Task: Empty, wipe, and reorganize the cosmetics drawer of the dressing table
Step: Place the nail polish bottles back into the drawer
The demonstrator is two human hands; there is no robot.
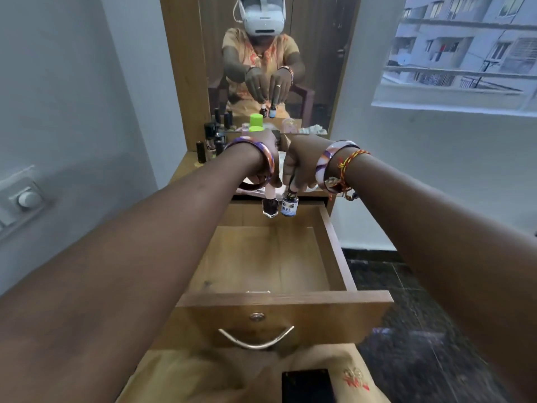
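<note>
Two bottles hang from your hands over the back edge of the open drawer [337, 251]: your left hand [261, 158] pinches the pale cap of a dark bottle [269, 207], and your right hand [302, 164] is clamped on the cap of a blue bottle [290, 205]. Both are clear of the drawer floor, side by side and nearly touching.

The drawer floor shows bare wood with nothing lying on it, so the emptying looks finished. Whether it is wiped you cannot tell from here; no cloth shows near it. The rest of the cosmetics [213, 138] stand along the tabletop's back left corner, against the mirror [313, 53], with a green-capped bottle [256, 122] near the middle of the back edge.

By my reckoning you are at the start of the reorganizing: these two bottles would be the first ones in, and everything on the tabletop is left to bring down.
</note>
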